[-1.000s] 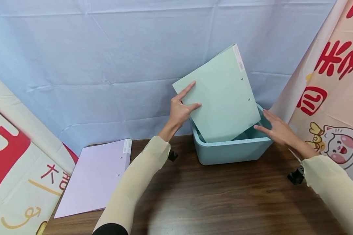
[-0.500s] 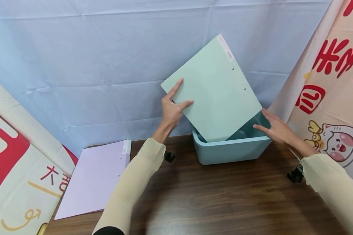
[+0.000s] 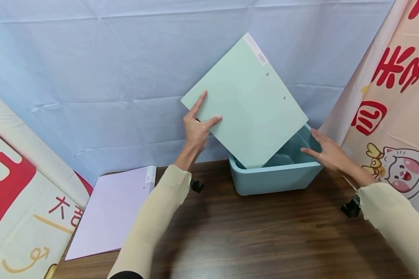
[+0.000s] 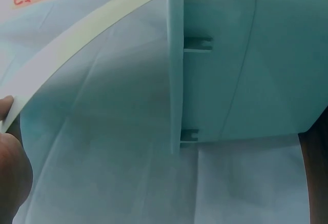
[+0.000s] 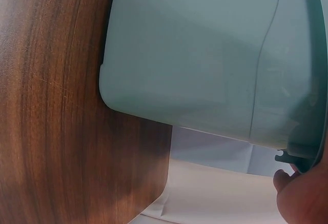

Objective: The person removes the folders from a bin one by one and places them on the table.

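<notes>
My left hand (image 3: 196,130) pinches the left corner of a pale green folder (image 3: 246,104), thumb on its front, fingers behind. The folder is tilted, its lowest corner just inside a teal plastic bin (image 3: 276,180) that stands at the back of the wooden table (image 3: 265,240). My right hand (image 3: 326,152) rests on the bin's right rim, fingers straight. In the left wrist view the folder's edge (image 4: 77,49) and the bin's wall (image 4: 256,60) show, with a fingertip (image 4: 13,172) at the lower left. The right wrist view shows the bin's side (image 5: 205,60).
A lilac folder (image 3: 113,211) lies flat at the table's left end. A blue cloth (image 3: 125,77) hangs behind the table. Printed banners stand at the left (image 3: 14,201) and right (image 3: 394,108). Black wrist camera mounts (image 3: 350,207) sit on both sleeves.
My left hand has lifted the green folder up and to the left, out of the bin, turning it more onto its corner. My right hand has stayed on the bin's rim.
</notes>
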Demonstrator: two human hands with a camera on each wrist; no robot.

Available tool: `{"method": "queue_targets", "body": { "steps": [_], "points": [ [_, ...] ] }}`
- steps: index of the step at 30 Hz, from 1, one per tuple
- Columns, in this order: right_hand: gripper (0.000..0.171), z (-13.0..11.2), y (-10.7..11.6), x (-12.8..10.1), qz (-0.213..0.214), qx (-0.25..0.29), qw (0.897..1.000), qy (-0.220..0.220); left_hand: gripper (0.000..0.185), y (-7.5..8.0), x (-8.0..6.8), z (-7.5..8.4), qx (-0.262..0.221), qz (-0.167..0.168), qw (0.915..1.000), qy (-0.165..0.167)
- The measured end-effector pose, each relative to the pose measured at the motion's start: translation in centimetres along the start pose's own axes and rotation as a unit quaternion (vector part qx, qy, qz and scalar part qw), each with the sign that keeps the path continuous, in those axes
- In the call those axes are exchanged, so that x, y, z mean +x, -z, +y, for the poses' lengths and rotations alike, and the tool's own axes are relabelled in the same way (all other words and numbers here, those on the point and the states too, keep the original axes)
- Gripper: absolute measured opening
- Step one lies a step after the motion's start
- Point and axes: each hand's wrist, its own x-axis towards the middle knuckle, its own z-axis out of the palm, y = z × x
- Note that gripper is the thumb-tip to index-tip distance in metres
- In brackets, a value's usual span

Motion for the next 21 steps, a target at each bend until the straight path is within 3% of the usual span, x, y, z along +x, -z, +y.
{"method": "queue_targets", "body": {
  "steps": [21],
  "points": [
    [0.094,0.2,-0.1,-0.1,0.009,-0.001,1.000,0.010,0.094,2.4,0.5,2.4,-0.050,0.038,0.9977,-0.023]
  ]
}}
